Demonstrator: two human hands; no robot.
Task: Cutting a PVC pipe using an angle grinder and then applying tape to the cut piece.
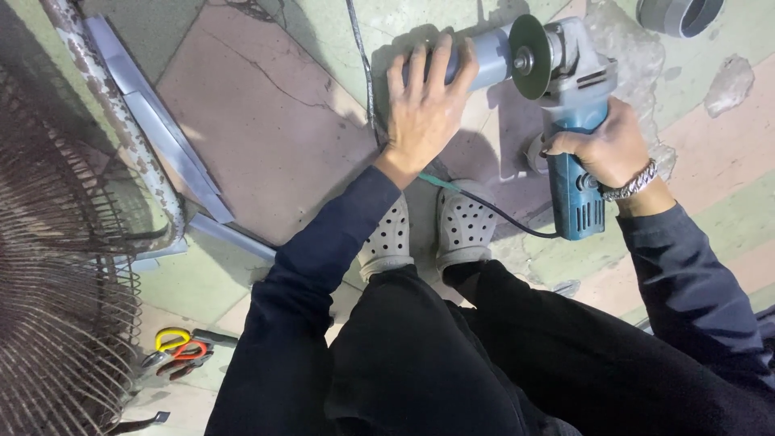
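My left hand (424, 101) presses down on a grey plastic pipe (489, 58) lying on the tiled floor. My right hand (607, 148) grips the body of a blue angle grinder (575, 190). Its round disc (530, 56) stands against the pipe's right part, just beyond my left fingers. The grinder's black cord (500, 216) runs back over my grey perforated clogs (428, 230). A metal bracelet (631, 184) sits on my right wrist.
A rusty wire fan guard (56, 266) fills the left side. Grey metal strips (161, 129) lie along the floor beside a rusty pole (113, 113). Snips with red and yellow handles (179, 351) lie at the lower left. Another grey pipe end (680, 14) shows at the top right.
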